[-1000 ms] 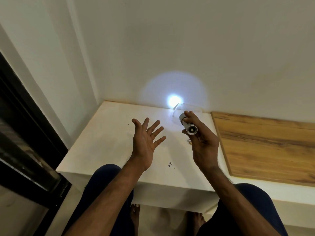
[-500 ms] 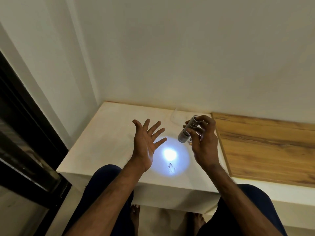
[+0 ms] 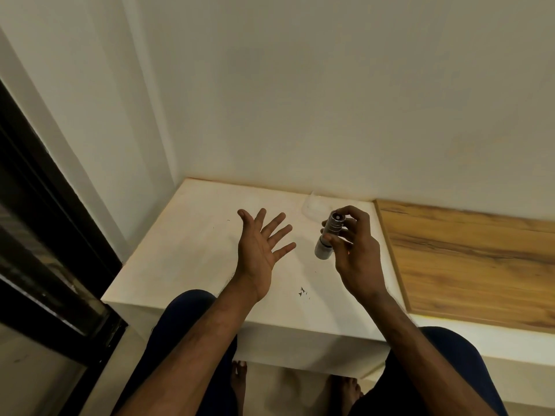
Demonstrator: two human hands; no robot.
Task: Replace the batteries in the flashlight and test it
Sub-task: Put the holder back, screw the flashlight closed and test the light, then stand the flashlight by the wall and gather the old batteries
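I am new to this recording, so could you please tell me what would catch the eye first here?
The right hand grips a small silver flashlight above the white table, head pointing down, no beam visible. Beside it, the left hand is spread open, palm up. A wooden panel lies to the right.

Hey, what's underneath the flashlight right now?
White tabletop, with the flashlight held above it by the right hand. No light spot shows there. The hand hides the tabletop beyond it, and the lens faces down, out of view.
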